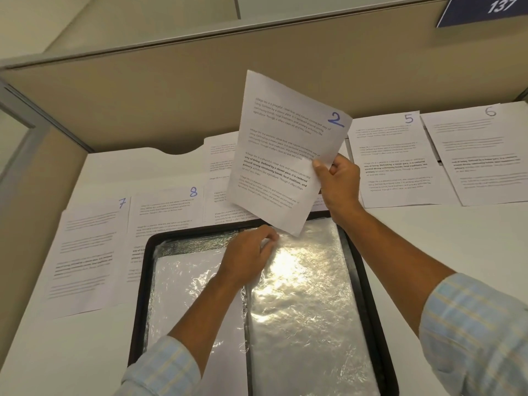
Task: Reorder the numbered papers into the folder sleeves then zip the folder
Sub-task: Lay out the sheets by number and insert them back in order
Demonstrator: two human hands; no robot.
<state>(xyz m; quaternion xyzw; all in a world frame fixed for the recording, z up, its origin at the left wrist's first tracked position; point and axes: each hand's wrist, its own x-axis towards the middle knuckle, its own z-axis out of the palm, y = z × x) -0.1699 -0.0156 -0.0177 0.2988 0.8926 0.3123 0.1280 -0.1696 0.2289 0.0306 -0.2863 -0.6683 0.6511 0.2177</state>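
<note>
On the white counter (428,238), the open black zip folder (140,295) lies nearest. The left hand (248,252) pinches the top edge of its right clear plastic sleeve (303,310). At 12 o'clock the right hand (340,181) grips the white printed paper marked 2 (285,150), held in the air.

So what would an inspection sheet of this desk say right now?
surface: white desk, sheets spread across it.
job's things: black folder lies open, clear sleeve facing up; paper 2 is held above it; paper 7, paper 8, paper 5 and paper 6 lie flat; other sheets are partly hidden.
clutter: nothing seen.
grips: left hand pinches the sleeve's top edge; right hand holds paper 2 by its side.
cables: nothing seen.
surroundings: beige partition; blue sign reading 137.
</note>
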